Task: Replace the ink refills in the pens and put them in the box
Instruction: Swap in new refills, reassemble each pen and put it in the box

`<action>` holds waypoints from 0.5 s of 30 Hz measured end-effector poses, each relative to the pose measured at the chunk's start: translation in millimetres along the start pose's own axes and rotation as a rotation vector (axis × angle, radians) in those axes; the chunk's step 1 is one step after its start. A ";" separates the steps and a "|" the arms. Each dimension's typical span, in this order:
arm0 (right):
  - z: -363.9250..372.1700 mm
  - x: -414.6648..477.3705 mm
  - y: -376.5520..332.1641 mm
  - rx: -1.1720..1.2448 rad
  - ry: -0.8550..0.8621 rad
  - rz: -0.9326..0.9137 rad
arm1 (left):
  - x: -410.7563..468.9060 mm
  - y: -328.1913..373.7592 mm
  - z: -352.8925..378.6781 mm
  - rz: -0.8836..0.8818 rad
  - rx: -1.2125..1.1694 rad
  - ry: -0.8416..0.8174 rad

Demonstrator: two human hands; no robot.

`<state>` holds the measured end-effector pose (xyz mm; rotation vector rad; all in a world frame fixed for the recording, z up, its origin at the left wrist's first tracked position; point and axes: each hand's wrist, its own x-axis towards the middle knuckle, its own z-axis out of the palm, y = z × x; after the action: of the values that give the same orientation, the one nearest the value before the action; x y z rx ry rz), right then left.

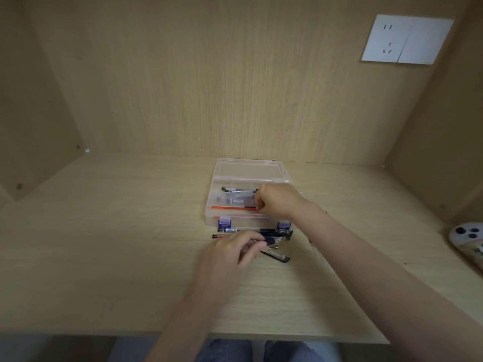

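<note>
A clear plastic box (220, 178) with blue latches lies open on the desk, its lid laid back toward the wall. Inside are a black refill (239, 190), a packet and an orange strip. My right hand (278, 202) reaches into the box, fingers curled down and pinching something at the orange strip; what it holds is hidden. My left hand (230, 252) grips a clear pen with a black grip (270, 241) just in front of the box. More pens (235, 230) and a black-clipped pen cap (278, 256) lie beside it.
The wooden desk (117, 244) sits in an alcove with side walls close on both sides. A white wall socket (406, 39) is at the upper right. A phone (467, 240) lies at the desk's right edge. My knees show below the front edge.
</note>
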<state>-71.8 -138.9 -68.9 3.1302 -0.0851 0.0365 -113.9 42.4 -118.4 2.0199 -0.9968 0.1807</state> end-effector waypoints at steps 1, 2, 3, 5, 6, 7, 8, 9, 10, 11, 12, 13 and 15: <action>-1.5 -2.2 1.6 0.027 0.016 0.002 | -0.1 0.0 -0.2 -0.004 -0.003 -0.003; -3.4 -5.0 4.1 0.081 0.039 0.012 | -0.3 -0.4 -0.2 -0.007 -0.007 -0.004; -6.0 -8.8 6.8 0.170 0.069 0.028 | -0.5 -0.6 -0.3 -0.010 -0.011 -0.003; -12.6 -19.3 12.7 0.462 0.146 0.057 | -0.8 -1.3 -0.2 -0.023 -0.023 0.004; -15.9 -26.9 14.7 0.621 0.184 0.062 | -0.7 -1.9 -0.3 -0.028 -0.030 0.009; -19.6 -35.6 15.6 0.757 0.215 0.069 | -0.4 -2.4 -0.3 -0.032 -0.034 0.014; -22.1 -44.9 16.7 0.871 0.241 0.078 | -0.3 -2.9 -0.4 -0.036 -0.035 0.015; -24.5 -54.1 17.2 0.968 0.264 0.087 | -0.1 -3.1 -0.4 -0.041 -0.038 0.011; -25.7 -62.6 17.8 1.059 0.289 0.098 | -0.1 -3.1 -0.3 -0.049 -0.046 0.006; -26.7 -70.6 18.3 1.151 0.316 0.106 | -0.2 -2.9 -0.3 -0.058 -0.058 0.007; -26.5 -77.0 19.1 1.248 0.344 0.115 | -0.2 -2.9 -0.3 -0.069 -0.073 0.015; -25.7 -82.6 19.8 1.333 0.374 0.123 | -0.4 -2.8 -0.6 -0.081 -0.090 0.026; -21.9 -91.1 21.2 1.451 0.432 0.152 | -0.4 -2.3 -1.2 -0.107 -0.107 0.038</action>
<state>-164.5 -154.9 -49.0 4.3289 -0.4789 1.3316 -112.3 44.2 -119.3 1.9585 -0.8546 0.1062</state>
